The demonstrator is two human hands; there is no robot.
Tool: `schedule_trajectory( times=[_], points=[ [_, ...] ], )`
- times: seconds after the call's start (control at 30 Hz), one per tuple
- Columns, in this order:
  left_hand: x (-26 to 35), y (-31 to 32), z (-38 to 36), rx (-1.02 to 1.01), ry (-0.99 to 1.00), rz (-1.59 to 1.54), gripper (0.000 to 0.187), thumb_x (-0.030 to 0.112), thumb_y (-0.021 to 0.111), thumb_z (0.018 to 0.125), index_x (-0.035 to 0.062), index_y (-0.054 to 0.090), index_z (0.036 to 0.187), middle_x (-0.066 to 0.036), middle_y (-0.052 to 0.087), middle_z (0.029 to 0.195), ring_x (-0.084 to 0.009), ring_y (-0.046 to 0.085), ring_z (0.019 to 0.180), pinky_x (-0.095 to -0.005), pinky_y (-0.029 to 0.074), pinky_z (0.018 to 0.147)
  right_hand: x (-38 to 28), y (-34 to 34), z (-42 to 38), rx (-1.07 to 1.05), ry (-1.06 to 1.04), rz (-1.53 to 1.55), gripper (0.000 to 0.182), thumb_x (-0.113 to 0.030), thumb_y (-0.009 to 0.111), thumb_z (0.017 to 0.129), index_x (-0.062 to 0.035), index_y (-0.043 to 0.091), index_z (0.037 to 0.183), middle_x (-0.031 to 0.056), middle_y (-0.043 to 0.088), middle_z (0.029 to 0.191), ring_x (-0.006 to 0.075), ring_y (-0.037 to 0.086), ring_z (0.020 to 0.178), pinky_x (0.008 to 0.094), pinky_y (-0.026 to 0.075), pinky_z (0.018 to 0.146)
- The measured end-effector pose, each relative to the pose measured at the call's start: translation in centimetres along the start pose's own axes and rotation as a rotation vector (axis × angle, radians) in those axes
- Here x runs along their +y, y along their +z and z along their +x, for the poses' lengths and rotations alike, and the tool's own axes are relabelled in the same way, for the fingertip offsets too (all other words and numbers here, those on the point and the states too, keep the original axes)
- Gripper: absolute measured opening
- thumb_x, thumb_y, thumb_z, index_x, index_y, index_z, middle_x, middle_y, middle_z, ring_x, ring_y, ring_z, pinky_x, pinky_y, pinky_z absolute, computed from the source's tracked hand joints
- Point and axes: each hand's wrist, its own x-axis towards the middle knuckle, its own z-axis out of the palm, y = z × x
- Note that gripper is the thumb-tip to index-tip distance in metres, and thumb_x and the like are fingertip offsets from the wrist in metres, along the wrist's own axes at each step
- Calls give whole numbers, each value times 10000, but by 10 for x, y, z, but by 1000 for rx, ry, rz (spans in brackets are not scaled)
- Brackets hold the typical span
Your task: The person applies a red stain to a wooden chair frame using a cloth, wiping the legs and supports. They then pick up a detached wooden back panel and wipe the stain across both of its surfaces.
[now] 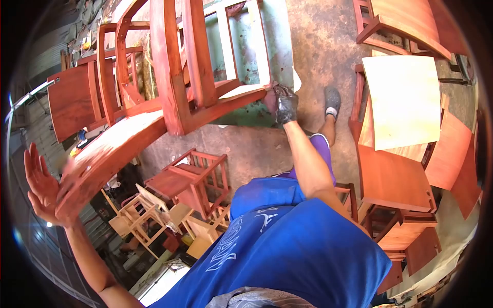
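Observation:
A red-brown wooden chair (173, 97) is tilted in front of me, its long back post reaching toward my left side. My bare left hand (41, 182) is at the end of that post, palm against it, with fingers stretched out and spread. On my right hand (285, 104) is a black glove. Its fingers are closed beside the chair's far corner, on what looks like a reddish, stained rag (270, 100), partly hidden by the glove. Under the chair lies a worn green board (280, 46) with pale slats above it.
Stained chairs (192, 177) and pale, unstained chairs (136, 215) stand on the floor below left. On the right are stacked chairs with reddish panels (395, 177) and a pale panel (403, 100). My shoe (332, 100) is on the concrete floor (318, 31).

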Motion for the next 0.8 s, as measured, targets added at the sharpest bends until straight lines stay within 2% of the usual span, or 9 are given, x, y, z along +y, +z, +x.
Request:
schedule_trajectory(
  times=[0.07,0.1,0.2,0.27,0.3,0.4,0.6,0.7,0.8],
  points=[
    [-1,1,0,11,-22,-61,878,600,303,973,-35,268,1580,-267,248,1645,-325,192,1557,-465,57,1264,16,-1,4,62,65,621,162,-137,672,943,-18,757,1015,82,760,995,172,696,888,317,535,816],
    [-4,-2,6,13,-27,-62,878,600,303,973,-35,268,1580,-267,248,1645,-325,192,1557,-465,57,1264,43,11,19,-19,342,444,191,-142,689,929,-17,742,1063,89,750,1029,184,703,892,328,536,834],
    [-5,-16,3,63,-96,-102,963,664,356,955,-74,252,1565,-289,239,1634,-368,195,1549,-482,66,1262,46,25,43,145,64,138,201,-201,641,932,-45,702,1043,124,728,930,256,694,872,397,552,824],
    [2,-12,0,-177,-7,-91,810,471,575,1011,-9,262,1583,-122,480,1542,-393,496,1382,-527,377,1179,37,25,85,103,-45,126,195,-211,640,925,-55,704,1022,132,723,931,281,685,867,408,555,810],
    [-2,-14,-4,-181,-13,-87,810,471,575,1011,-9,262,1583,-122,480,1542,-393,496,1382,-527,377,1179,29,25,112,85,-104,119,192,-216,639,922,-60,705,1011,135,720,931,293,680,865,414,556,803],
    [-6,-3,-1,-62,51,543,588,409,474,1073,20,395,1507,-113,572,1420,-243,601,1255,-376,429,1125,-3,26,217,44,-291,74,184,-231,638,912,-75,709,978,146,711,932,330,667,858,432,560,781],
    [26,12,6,-229,-255,463,1093,844,395,893,27,226,1598,-78,266,1659,-346,179,1542,-532,118,1254,-80,20,384,-86,-548,-153,167,-246,640,898,-99,712,933,166,698,937,389,656,864,475,566,745],
    [12,-10,-3,-145,-187,464,1075,747,445,898,-84,254,1553,-300,227,1629,-412,175,1544,-527,59,1256,-125,5,383,-240,-422,-256,195,-273,620,950,-95,696,974,177,700,976,387,681,913,480,572,760],
    [11,-10,-2,-159,-181,484,1003,717,428,928,-51,280,1556,-277,225,1637,-392,146,1555,-536,43,1255,-96,37,401,-146,-624,-347,208,-223,523,1008,-87,681,1007,199,690,912,391,683,910,492,566,742]
  ],
)
